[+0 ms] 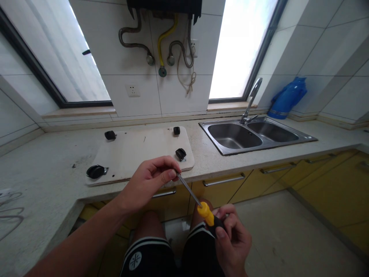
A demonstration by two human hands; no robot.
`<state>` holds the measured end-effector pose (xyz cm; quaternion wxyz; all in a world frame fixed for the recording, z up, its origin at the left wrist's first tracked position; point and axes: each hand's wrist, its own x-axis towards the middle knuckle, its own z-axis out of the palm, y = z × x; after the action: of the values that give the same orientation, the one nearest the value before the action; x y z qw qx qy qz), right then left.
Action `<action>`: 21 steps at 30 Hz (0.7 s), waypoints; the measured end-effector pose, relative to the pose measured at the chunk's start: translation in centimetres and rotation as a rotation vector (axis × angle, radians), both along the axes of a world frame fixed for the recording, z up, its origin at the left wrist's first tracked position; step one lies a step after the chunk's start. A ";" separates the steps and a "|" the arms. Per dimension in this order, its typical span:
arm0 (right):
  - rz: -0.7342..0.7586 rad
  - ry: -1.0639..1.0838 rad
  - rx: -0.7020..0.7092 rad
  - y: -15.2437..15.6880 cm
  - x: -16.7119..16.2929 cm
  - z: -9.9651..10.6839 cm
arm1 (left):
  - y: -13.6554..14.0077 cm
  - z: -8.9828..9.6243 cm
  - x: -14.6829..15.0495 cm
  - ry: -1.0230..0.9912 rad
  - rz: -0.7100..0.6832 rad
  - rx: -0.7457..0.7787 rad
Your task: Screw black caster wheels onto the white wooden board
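A screwdriver [205, 209] with a yellow and black handle slants across the space in front of the counter. Its dark handle end lies in my right hand [235, 234], whose fingers wrap round it. At the upper end of the metal shaft, my left hand [155, 175] pinches the tip between thumb and fingers. Whether a small screw is also in that pinch is hidden. Just beyond my left hand lies a white board [138, 148] on the counter. Black casters stand at its corners, including a near right caster [181, 154] and a near left caster [96, 171].
A double steel sink [215, 144] with a faucet [250, 100] is set into the counter [57, 154] at right. Beside it a blue wrapped object [288, 98] leans on the wall. Yellow drawers with metal handles [223, 179] front the counter. Hoses [127, 38] hang at the back wall.
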<state>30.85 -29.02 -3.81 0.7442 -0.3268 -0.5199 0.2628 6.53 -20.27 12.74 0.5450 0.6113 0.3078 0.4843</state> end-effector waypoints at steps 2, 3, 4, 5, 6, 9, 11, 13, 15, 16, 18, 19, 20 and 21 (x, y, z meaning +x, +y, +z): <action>0.031 0.037 -0.037 0.0 -0.1 -0.3 | 0.0 -0.1 0.1 -0.001 0.000 -0.001; 0.047 0.054 -0.055 0.1 -0.1 -0.4 | 0.1 -0.1 0.1 0.003 0.001 0.000; 0.063 0.068 -0.073 0.1 -0.1 -0.4 | 0.1 -0.2 0.1 0.009 0.004 0.001; 0.077 0.082 -0.093 0.2 -0.1 -0.5 | 0.2 -0.3 0.2 0.016 0.011 0.003; 0.088 0.095 -0.109 0.2 -0.1 -0.5 | 0.4 -0.5 0.2 0.024 0.019 0.005; 0.096 0.126 -0.144 0.4 0.0 -0.8 | 1.2 -1.0 0.5 0.043 0.053 0.001; 0.095 0.136 -0.159 0.6 0.1 -1.1 | 1.9 -1.5 0.8 0.043 0.065 -0.015; 0.091 0.140 -0.168 0.7 0.2 -1.3 | 2.6 -1.9 1.1 0.034 0.046 -0.027; 0.074 0.140 -0.171 0.9 0.4 -1.5 | 3.5 -2.4 1.5 0.021 -0.003 -0.017; 0.059 0.138 -0.170 1.1 0.6 -1.6 | 4.1 -2.5 1.6 0.017 -0.021 -0.008; 0.018 0.129 -0.166 1.7 0.9 -1.7 | 6.0 -2.8 1.8 0.020 0.016 0.010; -0.007 0.122 -0.162 2.1 1.2 -1.8 | 7.3 -2.8 1.9 0.024 0.080 0.022; -0.035 0.113 -0.154 2.6 1.4 -1.7 | 9.0 -2.9 2.0 0.027 0.168 0.042; -0.064 0.103 -0.145 3.3 1.7 -1.7 | 10.9 -3.0 2.1 0.029 0.274 0.074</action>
<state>32.57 -25.73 -5.48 0.7523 -0.3825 -0.4499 0.2921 8.61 -9.33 9.74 0.4462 0.5901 0.3783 0.5563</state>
